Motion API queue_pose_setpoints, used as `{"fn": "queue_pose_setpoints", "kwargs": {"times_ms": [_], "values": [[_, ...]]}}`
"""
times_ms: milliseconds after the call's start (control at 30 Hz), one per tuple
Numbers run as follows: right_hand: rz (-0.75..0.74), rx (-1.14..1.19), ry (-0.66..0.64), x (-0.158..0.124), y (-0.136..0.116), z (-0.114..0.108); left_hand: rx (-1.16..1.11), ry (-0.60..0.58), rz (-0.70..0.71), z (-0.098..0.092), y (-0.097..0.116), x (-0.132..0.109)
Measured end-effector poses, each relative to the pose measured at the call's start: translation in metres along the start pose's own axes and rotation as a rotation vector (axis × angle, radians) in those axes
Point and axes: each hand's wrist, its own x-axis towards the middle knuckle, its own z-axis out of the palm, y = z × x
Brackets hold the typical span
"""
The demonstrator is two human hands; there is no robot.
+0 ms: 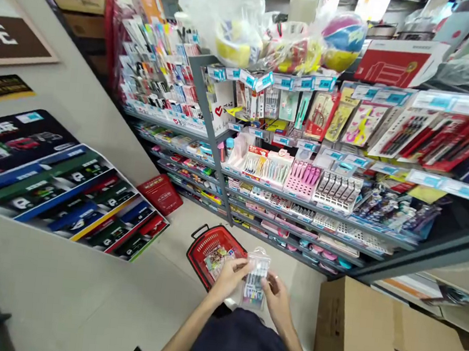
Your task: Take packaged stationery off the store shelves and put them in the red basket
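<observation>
Between my two hands is a clear plastic pack of pens (255,281), upright in front of my body, with coloured ends showing at its bottom. My left hand (230,275) pinches the pack at its upper left side. On the lower right edge, my right hand (275,294) grips it with bent fingers. A red shopping basket (206,242) with a black rim sits on the floor just beyond my left hand. Inside the basket lies a colourful printed package (219,259), partly hidden by that hand.
Ahead stands a shelf rack (232,197) of stationery, with hanging pen packs (406,135) and bagged balls (343,39) on top. A large cardboard box (363,328) is on the right. At left are a printed display board (81,198) and a red bin (160,194).
</observation>
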Motion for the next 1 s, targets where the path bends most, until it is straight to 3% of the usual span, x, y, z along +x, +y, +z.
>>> {"fn": "queue_pose_setpoints", "kwargs": {"times_ms": [100, 167, 333, 500, 667, 833, 1000], "values": [[-0.072, -0.028, 0.101, 0.006, -0.021, -0.029, 0.108, -0.166, 0.056, 0.03, 0.019, 0.009], [-0.135, -0.05, 0.112, 0.021, -0.046, -0.039, 0.152, -0.211, 0.115, 0.039, 0.038, 0.023], [-0.314, -0.161, 0.03, 0.098, -0.133, -0.038, 0.096, -0.126, 0.278, 0.041, 0.107, 0.093], [-0.518, -0.149, 0.046, 0.213, -0.206, -0.01, 0.038, 0.003, 0.44, 0.017, 0.165, 0.185], [-0.622, -0.168, 0.047, 0.321, -0.253, 0.033, 0.023, -0.03, 0.534, -0.026, 0.218, 0.272], [-0.627, -0.249, 0.091, 0.395, -0.288, 0.072, 0.011, -0.135, 0.639, -0.063, 0.268, 0.352], [-0.714, -0.173, 0.209, 0.448, -0.306, 0.094, -0.028, -0.168, 0.689, -0.077, 0.296, 0.411]]}}
